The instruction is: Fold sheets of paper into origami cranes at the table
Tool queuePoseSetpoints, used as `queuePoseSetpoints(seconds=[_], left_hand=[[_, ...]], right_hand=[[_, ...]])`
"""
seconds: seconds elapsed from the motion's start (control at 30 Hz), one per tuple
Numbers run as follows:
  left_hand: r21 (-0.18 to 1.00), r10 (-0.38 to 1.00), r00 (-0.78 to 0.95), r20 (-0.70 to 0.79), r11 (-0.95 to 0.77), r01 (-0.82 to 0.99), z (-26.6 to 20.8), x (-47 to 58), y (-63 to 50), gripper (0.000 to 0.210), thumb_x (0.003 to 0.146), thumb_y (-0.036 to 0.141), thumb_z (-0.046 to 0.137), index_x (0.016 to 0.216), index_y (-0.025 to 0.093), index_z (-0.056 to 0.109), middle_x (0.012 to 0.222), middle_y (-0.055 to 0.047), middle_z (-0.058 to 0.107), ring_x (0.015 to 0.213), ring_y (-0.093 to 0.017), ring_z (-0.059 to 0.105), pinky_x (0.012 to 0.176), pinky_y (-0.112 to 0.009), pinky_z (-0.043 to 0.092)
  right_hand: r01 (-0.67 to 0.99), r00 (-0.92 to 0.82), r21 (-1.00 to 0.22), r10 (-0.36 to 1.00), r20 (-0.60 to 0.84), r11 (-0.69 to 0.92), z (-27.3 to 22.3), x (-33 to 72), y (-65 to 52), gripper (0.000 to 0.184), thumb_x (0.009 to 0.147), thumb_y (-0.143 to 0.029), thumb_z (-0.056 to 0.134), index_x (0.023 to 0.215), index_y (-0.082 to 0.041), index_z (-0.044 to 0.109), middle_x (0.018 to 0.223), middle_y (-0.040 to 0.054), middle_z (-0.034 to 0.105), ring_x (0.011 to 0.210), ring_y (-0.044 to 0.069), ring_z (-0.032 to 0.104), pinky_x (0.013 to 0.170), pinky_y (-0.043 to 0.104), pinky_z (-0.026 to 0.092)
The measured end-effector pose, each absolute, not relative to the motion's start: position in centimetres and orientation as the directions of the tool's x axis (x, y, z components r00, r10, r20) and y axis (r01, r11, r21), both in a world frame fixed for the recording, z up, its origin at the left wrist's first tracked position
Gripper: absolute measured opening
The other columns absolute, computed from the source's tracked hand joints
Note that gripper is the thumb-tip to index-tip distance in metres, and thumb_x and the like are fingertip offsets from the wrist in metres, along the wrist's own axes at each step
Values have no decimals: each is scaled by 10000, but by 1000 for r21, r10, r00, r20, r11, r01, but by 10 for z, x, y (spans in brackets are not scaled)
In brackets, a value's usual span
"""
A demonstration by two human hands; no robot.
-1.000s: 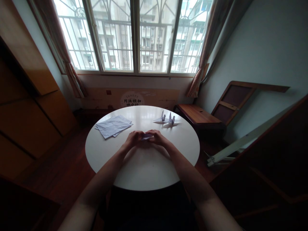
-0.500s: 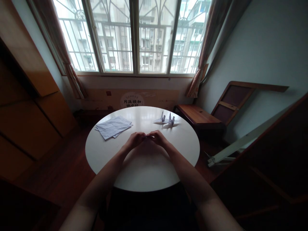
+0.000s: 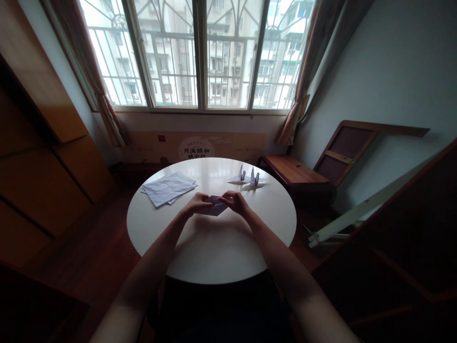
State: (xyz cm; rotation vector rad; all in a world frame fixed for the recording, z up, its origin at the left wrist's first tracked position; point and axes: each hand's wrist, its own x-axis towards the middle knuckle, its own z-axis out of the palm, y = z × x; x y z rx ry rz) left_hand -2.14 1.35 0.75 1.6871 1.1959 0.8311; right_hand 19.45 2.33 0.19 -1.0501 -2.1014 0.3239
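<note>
– Where is the folded paper (image 3: pixel 216 209) held?
– Over the worktop (image 3: pixel 221 257), pinched by the left hand (image 3: pixel 197 204) and the right hand (image 3: pixel 234 201); edges should be aligned before any crease is pressed.

left grip (image 3: pixel 197 204): bare | right grip (image 3: pixel 236 203): bare | forearms (image 3: pixel 152 267): bare | clothing (image 3: pixel 221 309): near-black, shadowed

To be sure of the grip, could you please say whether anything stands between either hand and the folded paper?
Nothing visible does: the left hand and the right hand both hold the folded paper directly.
</note>
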Motion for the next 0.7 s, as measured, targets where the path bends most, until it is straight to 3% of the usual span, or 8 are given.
queuePoseSetpoints(seconds=[0.23, 0.43, 0.57, 0.7], left_hand=[[928, 930, 362, -71, -71, 366, 0, -29, 19, 170, 641, 204, 697, 769, 93, 679, 628, -18, 657, 573, -146, 602, 494, -216, 389], [939, 915, 394, -85, -59, 339, 1, -29, 20, 249, 664, 248, 716, 851, 87, 685, 755, -95, 699, 630, -179, 629, 513, -241, 434], [934, 913, 396, -99, -53, 353, 3, -28, 17, 281, 627, 260, 751, 850, 104, 680, 776, -107, 700, 648, -194, 636, 522, -249, 451], [919, 921, 385, -67, -94, 383, 2, -25, 13, 222, 619, 231, 713, 790, 102, 657, 672, -48, 654, 579, -161, 602, 482, -228, 405]], right_hand=[[502, -434, -656, 820, 373, 564, -3, 195, 24, 384, 705, -513, 734, 752, -133, 702, 650, 19, 643, 623, 144, 558, 566, 232, 390], [403, -441, -763, 838, 321, 504, -6, 195, 28, 322, 709, -440, 711, 696, -121, 671, 604, 2, 598, 597, 136, 533, 560, 234, 389], [411, -458, -762, 836, 302, 500, -6, 195, 29, 314, 708, -431, 704, 695, -118, 677, 606, 3, 603, 591, 134, 530, 568, 239, 390], [452, -476, -737, 835, 277, 502, -6, 195, 30, 298, 709, -415, 705, 691, -118, 683, 598, -1, 601, 595, 129, 529, 561, 229, 377]])
